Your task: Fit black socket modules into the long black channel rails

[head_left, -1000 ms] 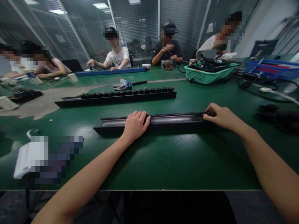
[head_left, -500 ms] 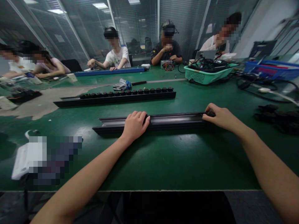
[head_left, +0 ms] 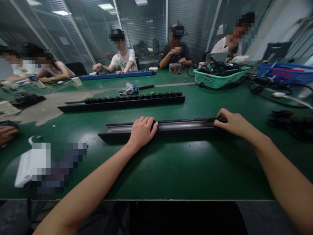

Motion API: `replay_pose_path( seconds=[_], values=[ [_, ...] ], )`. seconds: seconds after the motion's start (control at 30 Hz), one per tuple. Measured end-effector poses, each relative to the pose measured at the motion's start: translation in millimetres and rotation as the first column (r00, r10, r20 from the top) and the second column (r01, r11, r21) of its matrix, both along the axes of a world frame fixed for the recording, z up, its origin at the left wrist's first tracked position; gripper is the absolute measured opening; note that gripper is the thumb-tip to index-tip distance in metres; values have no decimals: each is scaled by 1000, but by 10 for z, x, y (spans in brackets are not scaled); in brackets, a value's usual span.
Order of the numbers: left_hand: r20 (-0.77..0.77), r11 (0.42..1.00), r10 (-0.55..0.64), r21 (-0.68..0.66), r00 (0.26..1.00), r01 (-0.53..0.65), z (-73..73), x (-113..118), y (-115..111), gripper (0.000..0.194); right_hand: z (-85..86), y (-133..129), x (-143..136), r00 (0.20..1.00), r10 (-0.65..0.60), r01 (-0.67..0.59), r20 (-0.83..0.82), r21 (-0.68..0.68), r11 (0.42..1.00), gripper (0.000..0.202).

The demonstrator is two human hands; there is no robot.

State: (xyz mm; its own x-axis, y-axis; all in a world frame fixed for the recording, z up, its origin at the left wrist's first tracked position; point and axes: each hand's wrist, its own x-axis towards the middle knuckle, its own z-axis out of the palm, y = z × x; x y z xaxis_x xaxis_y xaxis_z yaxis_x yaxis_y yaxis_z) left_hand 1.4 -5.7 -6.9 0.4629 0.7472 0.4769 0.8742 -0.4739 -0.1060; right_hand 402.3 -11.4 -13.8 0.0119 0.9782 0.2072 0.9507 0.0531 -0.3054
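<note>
A long black channel rail (head_left: 186, 126) with a shiny inner groove lies across the green table in front of me. My left hand (head_left: 143, 130) curls over its left half, fingers closed around a small black part (head_left: 153, 124) that shows only between thumb and forefinger. At the rail's right end, my right hand (head_left: 230, 120) pinches a dark, rounded part (head_left: 222, 119) against the channel. Most of both parts is covered by my fingers. Farther back lies a second black rail (head_left: 122, 105), holding a row of several black wheel-like pieces (head_left: 141, 96).
Black parts (head_left: 290, 124) are heaped at right. A green basket (head_left: 215, 80) of cables, a blue basket (head_left: 276, 73) and a glove (head_left: 129, 88) lie farther back. A white device (head_left: 26, 166) is at left. Another person's hand (head_left: 7, 134) shows at the left edge.
Another person's hand has come in at the left edge beside a dark object. My two hands stay at the same spots on the rail; the whole view has shifted slightly.
</note>
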Motion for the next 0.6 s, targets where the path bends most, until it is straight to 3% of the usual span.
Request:
replay_pose_path(
  seconds=[0.6],
  values=[
    [7,1000,2,-5,1000,-2,1,3,3,37,-4,27,35,1000,-15,15,-7,-28,999,35]
  ],
)
